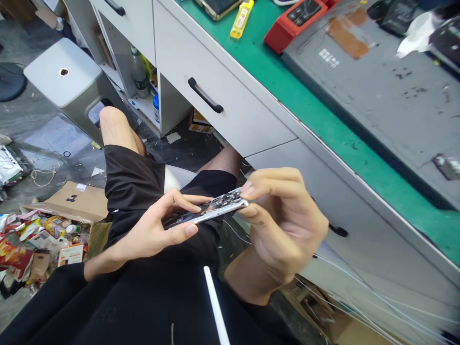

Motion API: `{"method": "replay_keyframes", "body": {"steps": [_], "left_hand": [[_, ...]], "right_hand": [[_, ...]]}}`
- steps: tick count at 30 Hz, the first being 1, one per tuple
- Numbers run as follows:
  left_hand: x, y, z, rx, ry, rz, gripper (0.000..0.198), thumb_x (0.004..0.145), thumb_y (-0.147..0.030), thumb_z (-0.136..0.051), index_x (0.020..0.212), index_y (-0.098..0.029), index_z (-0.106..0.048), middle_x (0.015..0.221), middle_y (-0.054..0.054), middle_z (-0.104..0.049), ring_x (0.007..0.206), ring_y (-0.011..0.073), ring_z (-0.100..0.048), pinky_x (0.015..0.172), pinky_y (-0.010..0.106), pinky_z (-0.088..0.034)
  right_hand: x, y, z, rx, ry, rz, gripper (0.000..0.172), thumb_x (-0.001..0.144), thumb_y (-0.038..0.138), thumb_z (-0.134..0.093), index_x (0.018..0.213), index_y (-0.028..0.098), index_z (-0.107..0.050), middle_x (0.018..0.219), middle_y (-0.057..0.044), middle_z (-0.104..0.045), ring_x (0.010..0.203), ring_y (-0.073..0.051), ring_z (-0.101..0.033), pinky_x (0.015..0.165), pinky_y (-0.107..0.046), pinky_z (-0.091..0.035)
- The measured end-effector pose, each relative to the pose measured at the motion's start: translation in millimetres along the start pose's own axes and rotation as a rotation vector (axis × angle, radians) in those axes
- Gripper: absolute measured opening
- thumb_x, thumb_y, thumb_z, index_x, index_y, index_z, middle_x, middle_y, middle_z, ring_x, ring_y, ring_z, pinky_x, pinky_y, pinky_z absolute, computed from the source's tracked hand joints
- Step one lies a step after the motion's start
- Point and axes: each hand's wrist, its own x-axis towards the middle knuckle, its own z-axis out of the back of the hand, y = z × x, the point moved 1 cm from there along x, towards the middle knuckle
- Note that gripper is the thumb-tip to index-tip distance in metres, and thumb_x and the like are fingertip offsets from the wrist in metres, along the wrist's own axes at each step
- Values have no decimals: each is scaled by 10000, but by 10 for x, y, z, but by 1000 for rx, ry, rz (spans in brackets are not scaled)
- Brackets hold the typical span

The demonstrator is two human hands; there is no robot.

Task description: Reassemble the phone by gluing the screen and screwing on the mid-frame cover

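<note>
Above my lap I hold an opened smartphone (223, 203), tilted so that its silver edge and the dark parts inside show. My left hand (158, 223) grips its lower left end, with the thumb along the near edge and the fingers over the inner face. At the other end, my right hand (283, 220) pinches the phone's upper corner between thumb and fingertips. Whether a small part is also between those right fingertips, I cannot tell. A thin white stick-like thing (216, 306) stands out in front of my black shirt.
A green-topped workbench (266, 81) with drawers runs along the right, bearing a grey mat (381, 105), a red device (298, 21) and a yellow item (242, 19). To the left are a grey stool (63, 72) and a cardboard box (72, 201) full of rubbish.
</note>
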Motion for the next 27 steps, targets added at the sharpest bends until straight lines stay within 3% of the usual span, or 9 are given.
{"method": "replay_keyframes", "body": {"steps": [4,9,15,27], "left_hand": [[67,31,25,-193,33,13,210,1050,-369,-865,1137,-220,-745,1411,97,-834,1271,211,-804,1122,331,-564],[107,89,65,-300,42,56,449,992,-613,-870,1006,-238,-624,1101,39,-862,1026,226,-841,931,325,-640],[57,159,125,-326,15,82,545,931,-677,-902,1066,-256,-584,992,18,-819,873,237,-832,895,373,-661],[72,119,108,-319,148,-14,466,960,-595,-888,991,-239,-589,1135,91,-820,1063,305,-825,1040,483,-607]], "right_hand": [[4,87,-34,-98,-8,66,122,1040,204,-815,1131,286,-818,1007,-7,-759,952,-211,-705,850,-412,-556],[-12,167,8,-241,-149,121,313,962,117,-881,1215,300,-850,1042,-19,-803,981,-236,-723,869,-438,-548],[-10,208,-1,-297,-87,167,276,975,145,-891,1204,289,-835,1056,-10,-791,980,-207,-718,848,-413,-571],[-39,334,-35,-362,-110,254,163,1000,83,-840,1065,231,-820,992,8,-784,911,-159,-692,866,-375,-578]]}}
